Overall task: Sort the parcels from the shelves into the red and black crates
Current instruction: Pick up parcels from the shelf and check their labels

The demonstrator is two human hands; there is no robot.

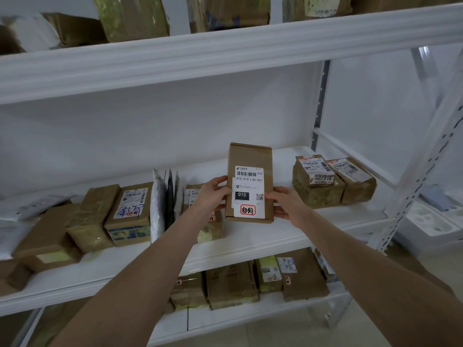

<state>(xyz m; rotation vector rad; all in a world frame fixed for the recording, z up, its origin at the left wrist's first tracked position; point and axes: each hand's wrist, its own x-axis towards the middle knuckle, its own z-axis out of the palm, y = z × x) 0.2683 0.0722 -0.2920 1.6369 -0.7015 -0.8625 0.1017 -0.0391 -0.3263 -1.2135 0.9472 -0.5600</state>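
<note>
White shelving [225, 71] behind, both hands, left [213, 194] and right [285, 205], grip an upright brown parcel [249, 182] between them.

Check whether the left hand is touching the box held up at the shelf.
Touching. The head view shows the left hand gripping the left edge of the box, with its thumb lying across the front beside the label.

Head-worn wide-angle camera, facing forward, slightly downward, close to middle shelf [345, 217]; single view.

held brown parcel [249, 182] label: "010-010-L30-551", black box "010", red-framed handwritten sticker
</note>
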